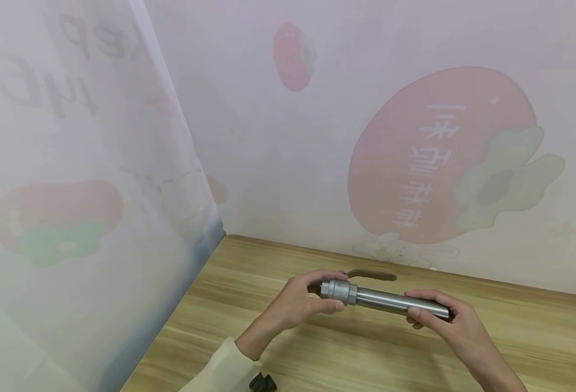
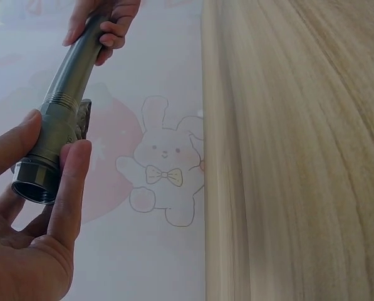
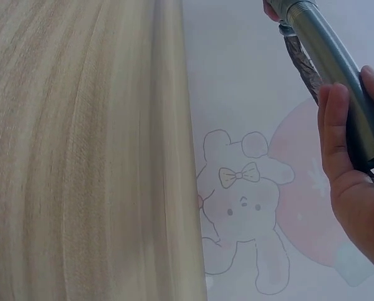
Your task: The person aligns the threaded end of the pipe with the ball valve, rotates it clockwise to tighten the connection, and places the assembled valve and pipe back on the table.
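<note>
A steel ball valve (image 1: 339,291) with a metal pipe (image 1: 391,302) threaded into its right end is held level over the table. My left hand (image 1: 300,302) grips the valve body between thumb and fingers. The valve's open threaded end (image 2: 36,185) faces the left wrist camera. Near the far end of the pipe, my right hand (image 1: 447,316) holds it with thumb in front and fingers behind. The lever handle (image 1: 373,275) extends along the far side of the pipe, toward the right. In the right wrist view, threads (image 3: 299,9) show where pipe meets valve.
Below the hands lies a wood-grain table (image 1: 249,261). White curtains (image 1: 249,136) printed with fruit and a rabbit hang behind it and along its left side. A small black object (image 1: 262,383) sits by the left sleeve (image 1: 224,367) at the bottom edge.
</note>
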Available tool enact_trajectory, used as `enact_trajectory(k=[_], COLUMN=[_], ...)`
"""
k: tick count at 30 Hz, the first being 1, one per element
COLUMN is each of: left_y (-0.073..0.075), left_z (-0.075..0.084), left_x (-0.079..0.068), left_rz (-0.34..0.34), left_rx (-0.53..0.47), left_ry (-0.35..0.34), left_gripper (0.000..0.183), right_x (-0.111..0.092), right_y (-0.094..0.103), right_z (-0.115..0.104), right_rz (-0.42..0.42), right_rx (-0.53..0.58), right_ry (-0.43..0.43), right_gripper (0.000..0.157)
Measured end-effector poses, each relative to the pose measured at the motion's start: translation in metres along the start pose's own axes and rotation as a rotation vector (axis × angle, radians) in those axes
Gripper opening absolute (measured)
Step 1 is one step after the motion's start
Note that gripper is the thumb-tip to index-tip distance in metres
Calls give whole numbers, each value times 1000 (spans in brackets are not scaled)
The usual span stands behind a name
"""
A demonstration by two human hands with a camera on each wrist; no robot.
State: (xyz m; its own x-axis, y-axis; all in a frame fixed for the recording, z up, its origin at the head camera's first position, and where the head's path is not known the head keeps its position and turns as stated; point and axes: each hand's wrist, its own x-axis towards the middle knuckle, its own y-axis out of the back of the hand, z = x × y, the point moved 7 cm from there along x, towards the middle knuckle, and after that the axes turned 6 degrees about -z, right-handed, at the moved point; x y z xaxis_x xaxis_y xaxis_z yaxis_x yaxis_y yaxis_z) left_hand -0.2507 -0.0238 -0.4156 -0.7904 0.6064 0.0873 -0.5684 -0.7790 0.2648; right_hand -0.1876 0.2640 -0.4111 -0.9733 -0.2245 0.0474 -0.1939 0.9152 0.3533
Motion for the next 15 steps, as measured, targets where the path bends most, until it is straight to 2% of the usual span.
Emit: enact_trajectory(k=[15], left_y=[-1], left_z=[0], left_x=[0], left_rz=[9], left_rx=[9], left_ry=[-2], left_gripper=[49], right_x=[1], right_y=[1], right_z=[3], right_rz=[38], right_rx=[-18], right_ry=[-20], right_gripper=[34])
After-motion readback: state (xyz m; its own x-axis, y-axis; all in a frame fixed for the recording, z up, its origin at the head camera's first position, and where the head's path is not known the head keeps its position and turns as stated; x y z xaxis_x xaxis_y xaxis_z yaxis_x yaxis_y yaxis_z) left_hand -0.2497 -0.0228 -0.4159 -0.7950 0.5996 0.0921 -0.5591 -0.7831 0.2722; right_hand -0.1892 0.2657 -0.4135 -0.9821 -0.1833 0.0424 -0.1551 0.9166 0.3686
